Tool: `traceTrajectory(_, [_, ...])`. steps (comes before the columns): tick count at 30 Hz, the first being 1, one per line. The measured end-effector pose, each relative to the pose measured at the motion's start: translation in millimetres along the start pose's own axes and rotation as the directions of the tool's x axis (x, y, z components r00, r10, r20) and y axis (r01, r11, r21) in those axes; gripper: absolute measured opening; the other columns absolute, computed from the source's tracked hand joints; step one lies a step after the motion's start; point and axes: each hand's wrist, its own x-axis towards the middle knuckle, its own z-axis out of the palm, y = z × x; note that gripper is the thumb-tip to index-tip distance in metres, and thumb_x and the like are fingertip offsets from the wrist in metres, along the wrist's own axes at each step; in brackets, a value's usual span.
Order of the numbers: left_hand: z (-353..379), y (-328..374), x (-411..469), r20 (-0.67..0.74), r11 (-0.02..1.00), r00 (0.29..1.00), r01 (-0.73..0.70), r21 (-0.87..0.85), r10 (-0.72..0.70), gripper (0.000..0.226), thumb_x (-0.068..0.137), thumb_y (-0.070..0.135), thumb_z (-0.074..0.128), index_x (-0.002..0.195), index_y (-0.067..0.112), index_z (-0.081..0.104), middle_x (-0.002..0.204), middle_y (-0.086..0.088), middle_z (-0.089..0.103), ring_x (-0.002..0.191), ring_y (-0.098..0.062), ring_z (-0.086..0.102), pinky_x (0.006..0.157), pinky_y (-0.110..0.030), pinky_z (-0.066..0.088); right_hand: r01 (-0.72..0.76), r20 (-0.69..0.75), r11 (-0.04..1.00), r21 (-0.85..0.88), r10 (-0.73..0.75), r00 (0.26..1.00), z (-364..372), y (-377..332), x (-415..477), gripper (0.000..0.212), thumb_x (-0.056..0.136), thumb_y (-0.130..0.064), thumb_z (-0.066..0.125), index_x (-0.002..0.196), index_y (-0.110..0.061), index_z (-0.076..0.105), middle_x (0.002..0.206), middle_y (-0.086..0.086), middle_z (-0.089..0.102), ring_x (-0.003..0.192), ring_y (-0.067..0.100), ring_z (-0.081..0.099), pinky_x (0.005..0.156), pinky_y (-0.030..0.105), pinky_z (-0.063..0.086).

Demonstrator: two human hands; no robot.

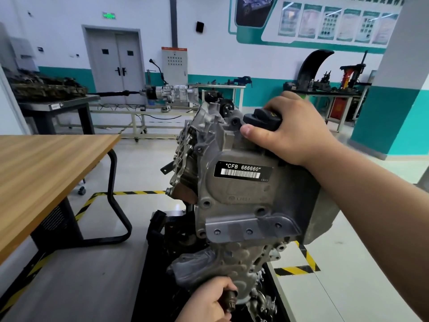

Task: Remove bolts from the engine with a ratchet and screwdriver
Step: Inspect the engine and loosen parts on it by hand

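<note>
Leftmost, the wooden table [46,170] stands apart from the engine [243,194], which sits upright in the centre. Low against its front, your left hand [209,300] curls round a dark, knurled tool end [229,299]; which tool it is cannot be told. Up top, your right hand [290,133] grips the black cap [263,118].

A single wide-angle view looks forward and down from the person's head. It sits close above the engine [243,194].
</note>
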Motion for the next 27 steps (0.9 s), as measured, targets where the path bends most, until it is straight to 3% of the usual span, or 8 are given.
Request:
traceTrajectory(4, [-0.6, 5.1, -35.4, -0.050, 0.995, 0.997, -0.052, 0.090, 0.057, 0.010, 0.087, 0.006, 0.057, 0.077, 0.004, 0.056, 0.074, -0.013, 0.051, 0.072, -0.025, 0.047, 0.080, -0.036, 0.042, -0.029, -0.006, 0.999, -0.020, 0.029, 1.000, 0.9, -2.9, -1.5, 0.080, 0.063, -0.079, 0.044, 0.104, -0.013, 0.064, 0.092, -0.001, 0.046, 0.093, 0.025, 0.053, 0.077, 0.032, 0.038])
traceTrajectory(7, [-12.1, 27.3, -85.6, -0.055, 0.825, 0.942, -0.260, 0.502, 0.330, 0.010, 0.085, 0.022, 0.064, 0.081, 0.013, 0.062, 0.072, -0.005, 0.055, 0.066, -0.017, 0.051, 0.067, -0.029, 0.044, -0.028, -0.009, 0.999, -0.040, 0.028, 1.000, 1.2, -5.5, -2.2, 0.082, 0.063, -0.081, 0.042, 0.103, -0.013, 0.064, 0.092, -0.001, 0.045, 0.097, 0.029, 0.055, 0.084, 0.037, 0.041])
traceTrajectory(9, [-17.9, 56.4, -125.6, -0.032, 0.522, 0.744, -0.437, 0.733, 0.667, 0.018, 0.076, 0.027, 0.067, 0.067, 0.011, 0.067, 0.065, -0.003, 0.065, 0.062, -0.017, 0.059, 0.060, -0.027, 0.042, -0.030, -0.015, 0.999, -0.042, 0.030, 0.999, 1.9, -6.0, -2.5, 0.086, 0.062, -0.083, 0.039, 0.104, -0.013, 0.065, 0.092, -0.001, 0.045, 0.098, 0.030, 0.056, 0.086, 0.038, 0.041])
traceTrajectory(12, [-11.2, 91.2, -181.9, 0.014, 0.149, 0.518, -0.271, 0.951, 0.855, 0.026, 0.076, 0.031, 0.066, 0.061, 0.010, 0.063, 0.059, -0.003, 0.061, 0.065, -0.025, 0.060, 0.055, -0.028, 0.044, -0.028, -0.023, 0.999, -0.047, 0.027, 0.999, 2.2, -6.7, -2.7, 0.089, 0.061, -0.085, 0.036, 0.105, -0.013, 0.065, 0.092, -0.001, 0.045, 0.099, 0.031, 0.056, 0.086, 0.038, 0.041])
traceTrajectory(15, [-3.7, 112.2, -219.5, 0.090, 0.050, 0.349, -0.372, 0.927, 0.933, 0.011, 0.074, 0.028, 0.057, 0.066, 0.024, 0.064, 0.067, 0.009, 0.064, 0.067, -0.013, 0.061, 0.056, -0.026, 0.048, -0.011, -0.036, 0.999, -0.042, 0.010, 0.999, 3.6, -5.3, -3.0, 0.090, 0.061, -0.086, 0.033, 0.105, -0.015, 0.066, 0.090, -0.004, 0.043, 0.098, 0.031, 0.057, 0.085, 0.037, 0.041])
traceTrajectory(18, [26.7, 155.2, -246.9, 0.110, -0.071, 0.031, -0.588, 0.806, 0.993, 0.021, 0.080, 0.026, 0.057, 0.092, 0.036, 0.071, 0.083, 0.023, 0.062, 0.073, 0.007, 0.055, 0.062, -0.011, 0.038, -0.032, -0.040, 0.998, -0.055, 0.030, 0.999, 3.1, -5.4, -2.9, 0.090, 0.059, -0.087, 0.031, 0.104, -0.017, 0.065, 0.089, -0.003, 0.044, 0.098, 0.032, 0.057, 0.086, 0.037, 0.040])
traceTrajectory(21, [62.8, 198.1, -254.2, 0.205, -0.103, 0.089, -0.637, 0.764, 0.975, 0.029, 0.092, 0.015, 0.054, 0.113, 0.026, 0.070, 0.108, 0.011, 0.064, 0.090, 0.000, 0.055, 0.078, -0.012, 0.038, -0.046, -0.026, 0.996, -0.072, 0.044, 0.999, 1.1, -7.5, -4.4, 0.089, 0.060, -0.087, 0.032, 0.105, -0.018, 0.065, 0.093, 0.000, 0.051, 0.100, 0.030, 0.056, 0.087, 0.037, 0.040])
traceTrajectory(27, [69.9, 231.2, -259.1, 0.467, -0.266, 0.217, -0.589, 0.763, 0.857, 0.014, 0.091, 0.028, 0.063, 0.093, 0.028, 0.076, 0.066, 0.028, 0.062, 0.052, 0.016, 0.053, 0.046, -0.004, 0.034, -0.046, -0.028, 0.995, -0.094, 0.043, 0.999, 2.6, -5.5, -4.9, 0.078, 0.065, -0.082, 0.041, 0.103, -0.019, 0.065, 0.097, 0.002, 0.054, 0.100, 0.029, 0.055, 0.086, 0.037, 0.038])
